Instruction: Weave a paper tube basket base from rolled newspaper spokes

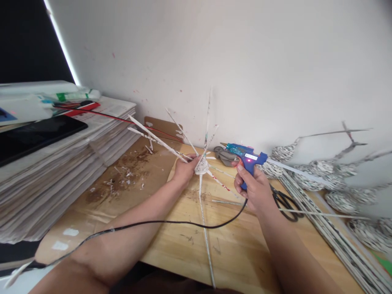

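Note:
My left hand [186, 168] is closed on the side of a small woven paper piece [201, 166], whose rolled-paper spokes stick out in several directions. One long spoke runs down toward me over the wooden board [171, 249]. In my right hand [252, 183] is a blue glue gun [249, 158], with a finger near its orange trigger. Its nozzle points left, toward the woven piece but apart from it. A red light shows on its body, and a white glue stick [294, 169] juts from the back. The black cord [190, 222] crosses over my left forearm.
Tall stacks of newspaper [101, 151] stand at the left, bearing a dark phone [43, 132]. Several woven paper shapes [324, 167] line the wall at the right. Black-handled scissors [286, 204] and long paper rolls [327, 241] lie nearby. Paper scraps [122, 175] litter the cardboard.

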Motion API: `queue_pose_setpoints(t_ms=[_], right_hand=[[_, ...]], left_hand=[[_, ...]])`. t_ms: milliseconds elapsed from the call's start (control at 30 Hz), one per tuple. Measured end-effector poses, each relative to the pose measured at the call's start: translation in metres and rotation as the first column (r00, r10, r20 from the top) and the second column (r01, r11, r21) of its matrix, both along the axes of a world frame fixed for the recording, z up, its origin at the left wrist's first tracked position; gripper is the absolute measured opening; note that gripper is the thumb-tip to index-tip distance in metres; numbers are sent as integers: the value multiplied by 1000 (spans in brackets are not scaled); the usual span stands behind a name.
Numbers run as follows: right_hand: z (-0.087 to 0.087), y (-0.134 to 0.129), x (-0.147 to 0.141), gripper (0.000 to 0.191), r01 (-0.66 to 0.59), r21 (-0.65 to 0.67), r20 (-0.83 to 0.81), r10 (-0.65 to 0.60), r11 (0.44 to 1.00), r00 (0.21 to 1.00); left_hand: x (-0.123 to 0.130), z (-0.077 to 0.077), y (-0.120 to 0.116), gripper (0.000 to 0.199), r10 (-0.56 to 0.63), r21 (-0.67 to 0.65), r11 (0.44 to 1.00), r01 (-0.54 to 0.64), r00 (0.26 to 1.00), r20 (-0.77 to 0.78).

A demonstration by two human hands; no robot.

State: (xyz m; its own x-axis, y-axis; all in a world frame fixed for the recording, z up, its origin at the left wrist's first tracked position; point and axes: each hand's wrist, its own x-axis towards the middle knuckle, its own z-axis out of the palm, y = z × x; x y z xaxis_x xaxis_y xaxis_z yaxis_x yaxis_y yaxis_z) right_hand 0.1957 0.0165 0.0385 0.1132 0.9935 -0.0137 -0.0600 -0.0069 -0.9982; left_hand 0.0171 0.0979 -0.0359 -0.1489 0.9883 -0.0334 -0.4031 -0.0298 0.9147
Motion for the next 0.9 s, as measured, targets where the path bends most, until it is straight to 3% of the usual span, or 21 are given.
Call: queue_pose_setpoints(t_ms=[400, 700, 900], right_hand=[[-5, -6, -3, 41, -78, 126, 250, 45, 989, 967], [-3, 0, 2, 43, 5, 13, 42, -6, 1000, 999], [-7, 4, 7, 43, -28, 2, 119, 27, 1000, 993]], left_hand=[[0, 3, -4, 36, -36, 17, 999, 36, 999, -8], [1, 3, -3, 34, -27, -1, 1000, 27, 1000, 4], [1, 9, -7, 35, -14, -5, 1000, 14, 999, -37]])
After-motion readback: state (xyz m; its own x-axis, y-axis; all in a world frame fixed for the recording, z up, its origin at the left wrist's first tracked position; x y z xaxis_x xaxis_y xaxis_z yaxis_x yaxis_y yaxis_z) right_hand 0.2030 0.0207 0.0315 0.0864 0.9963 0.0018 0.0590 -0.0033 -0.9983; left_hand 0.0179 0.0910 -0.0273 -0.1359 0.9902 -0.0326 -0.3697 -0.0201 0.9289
